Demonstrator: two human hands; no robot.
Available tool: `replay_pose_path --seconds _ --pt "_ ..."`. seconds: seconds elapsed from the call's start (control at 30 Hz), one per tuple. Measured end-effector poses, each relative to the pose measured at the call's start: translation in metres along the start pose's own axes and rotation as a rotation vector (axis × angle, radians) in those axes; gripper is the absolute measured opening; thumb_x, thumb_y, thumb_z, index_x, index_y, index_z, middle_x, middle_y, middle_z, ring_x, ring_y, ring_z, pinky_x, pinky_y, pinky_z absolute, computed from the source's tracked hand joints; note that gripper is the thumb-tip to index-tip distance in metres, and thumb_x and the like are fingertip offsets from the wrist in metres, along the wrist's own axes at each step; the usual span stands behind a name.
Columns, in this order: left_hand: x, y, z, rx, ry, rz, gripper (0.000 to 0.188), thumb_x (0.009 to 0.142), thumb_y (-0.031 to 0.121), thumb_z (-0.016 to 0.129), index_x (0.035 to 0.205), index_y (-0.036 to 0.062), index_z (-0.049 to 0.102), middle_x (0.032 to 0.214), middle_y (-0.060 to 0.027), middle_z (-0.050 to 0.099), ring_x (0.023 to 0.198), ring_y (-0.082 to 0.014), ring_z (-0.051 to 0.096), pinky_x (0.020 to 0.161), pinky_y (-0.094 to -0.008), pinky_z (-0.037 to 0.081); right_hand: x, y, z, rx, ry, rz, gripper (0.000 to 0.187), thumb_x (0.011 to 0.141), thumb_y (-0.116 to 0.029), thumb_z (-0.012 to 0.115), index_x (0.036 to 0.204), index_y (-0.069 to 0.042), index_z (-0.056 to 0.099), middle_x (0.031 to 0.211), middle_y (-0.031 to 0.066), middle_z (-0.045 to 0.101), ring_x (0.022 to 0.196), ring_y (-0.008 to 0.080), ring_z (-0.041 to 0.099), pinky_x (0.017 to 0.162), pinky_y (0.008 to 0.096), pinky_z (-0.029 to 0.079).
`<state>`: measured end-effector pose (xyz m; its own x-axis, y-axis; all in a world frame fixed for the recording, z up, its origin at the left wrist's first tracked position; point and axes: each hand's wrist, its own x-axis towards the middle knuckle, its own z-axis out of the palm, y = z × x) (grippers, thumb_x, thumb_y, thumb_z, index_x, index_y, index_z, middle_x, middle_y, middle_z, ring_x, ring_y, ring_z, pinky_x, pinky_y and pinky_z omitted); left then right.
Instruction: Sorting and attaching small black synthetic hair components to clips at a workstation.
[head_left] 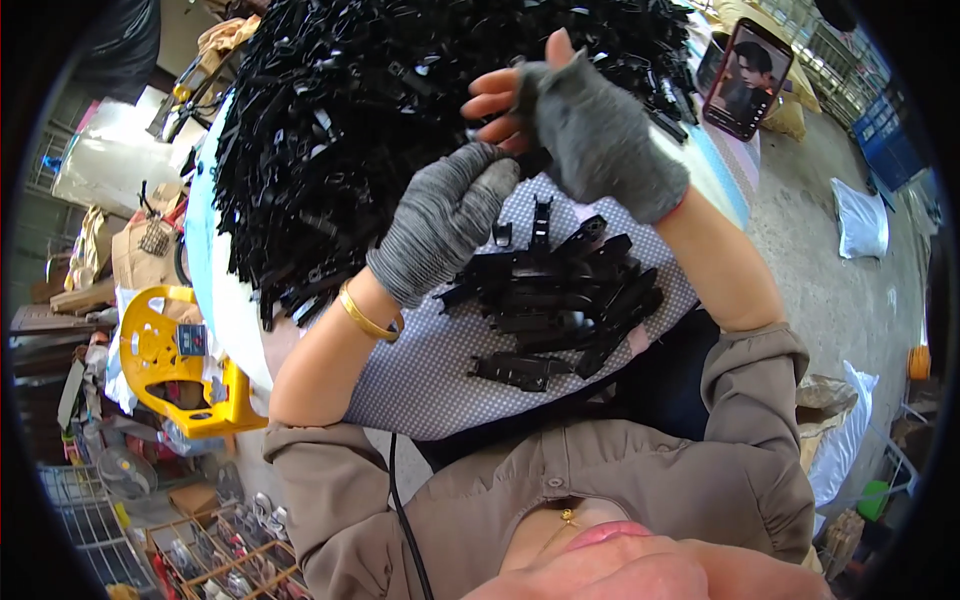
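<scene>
My left hand [440,222], in a grey knitted fingerless-type glove, is closed over the front of the big heap. A dark end of a black plastic part [537,161] shows beside its thumb; the rest is hidden by the glove. Just right of it and slightly higher is my right hand [600,135], gloved in grey with bare fingertips. Its fingers are spread apart, with nothing seen in them. Below both hands, a smaller pile of black plastic parts [560,300] lies on the dotted cloth [390,385] close to my body.
A large heap of black plastic pieces [330,130] covers most of the table. At the far right a phone [747,80] stands propped up with a video on it. A yellow plastic chair [150,345] is left of the table. White sacks [860,220] lie on the floor at right.
</scene>
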<state>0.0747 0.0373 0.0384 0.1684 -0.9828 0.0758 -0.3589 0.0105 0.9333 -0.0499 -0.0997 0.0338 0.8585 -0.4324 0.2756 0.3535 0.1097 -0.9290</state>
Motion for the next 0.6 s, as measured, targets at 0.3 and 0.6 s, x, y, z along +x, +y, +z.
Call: replay_pose_path --seconds 0.3,0.6 --pt "-0.02 0.007 -0.049 0.58 -0.14 0.226 0.026 0.079 0.014 0.067 0.103 0.0039 0.064 0.083 -0.0054 0.057 0.071 -0.0175 0.057 0.066 -0.03 0.049 -0.006 0.007 0.017 -1.111 -0.326 0.168 0.02 0.081 -0.021 0.057 0.092 -0.006 0.064 0.084 0.0086 0.061 0.081 0.0199 0.061 0.074 0.0325 0.049" --pt "-0.031 0.016 -0.021 0.589 -0.416 0.278 0.035 0.072 0.018 0.073 0.104 0.0067 0.064 0.09 -0.0116 0.062 0.084 -0.0238 0.062 0.073 -0.0331 0.051 -0.009 0.017 0.008 -1.469 -0.386 0.011 0.012 0.077 -0.018 0.061 0.085 -0.009 0.063 0.082 0.0056 0.059 0.082 0.0235 0.059 0.075 0.0356 0.047"
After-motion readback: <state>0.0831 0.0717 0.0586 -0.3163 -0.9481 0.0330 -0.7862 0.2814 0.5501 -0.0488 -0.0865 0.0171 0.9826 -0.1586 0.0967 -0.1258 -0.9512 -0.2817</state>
